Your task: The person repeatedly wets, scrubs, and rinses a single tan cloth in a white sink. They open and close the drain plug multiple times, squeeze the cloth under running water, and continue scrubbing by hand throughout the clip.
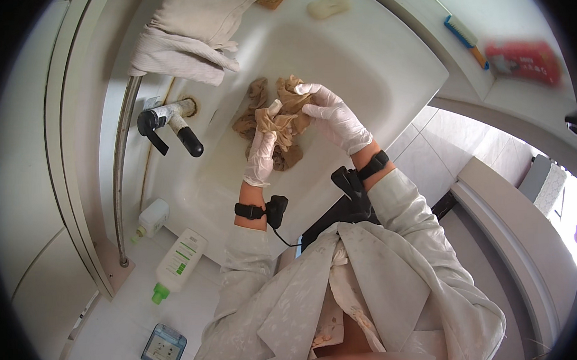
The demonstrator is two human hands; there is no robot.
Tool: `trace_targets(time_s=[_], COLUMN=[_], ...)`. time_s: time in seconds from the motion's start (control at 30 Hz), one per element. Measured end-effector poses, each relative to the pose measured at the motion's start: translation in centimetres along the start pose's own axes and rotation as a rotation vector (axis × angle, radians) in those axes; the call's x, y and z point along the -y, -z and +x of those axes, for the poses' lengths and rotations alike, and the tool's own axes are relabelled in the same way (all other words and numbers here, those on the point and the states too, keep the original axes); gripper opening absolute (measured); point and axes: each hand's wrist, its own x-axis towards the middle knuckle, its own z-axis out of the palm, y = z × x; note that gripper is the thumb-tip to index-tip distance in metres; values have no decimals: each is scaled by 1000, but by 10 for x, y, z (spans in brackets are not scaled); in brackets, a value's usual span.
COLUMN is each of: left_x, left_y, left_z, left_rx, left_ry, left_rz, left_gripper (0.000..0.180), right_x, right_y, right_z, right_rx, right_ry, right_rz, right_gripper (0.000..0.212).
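Inside the white sink [361, 67] is a bunched, wet-looking brown cloth [296, 103], partly hanging down toward the basin floor. My left hand [262, 157], in a thin whitish glove, reaches into its near side; folds wrap over the fingers, and one pale fingertip shows above them. On the cloth's right side my right hand [338, 118], gloved the same way, pinches a fold between thumb and fingers. Black straps with small devices sit around both wrists.
A black-handled tap [173, 120] juts from the left wall, below draped beige fabric [185, 36]. A soap bar [327, 6] lies on the far rim. A white bottle [181, 258] and a brush [466, 40] lie at opposite sides.
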Motion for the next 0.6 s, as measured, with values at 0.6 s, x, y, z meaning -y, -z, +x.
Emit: trace_targets(time_s=[0.6], left_x=[54], left_y=[53], left_z=[-32], left_rx=[-216], left_ry=[358], left_rz=[1307], left_gripper=[93], right_x=[24], right_y=[18], right_z=[-7], right_rx=[-83], right_ry=[-101], right_rz=[-1664], right_gripper=[36])
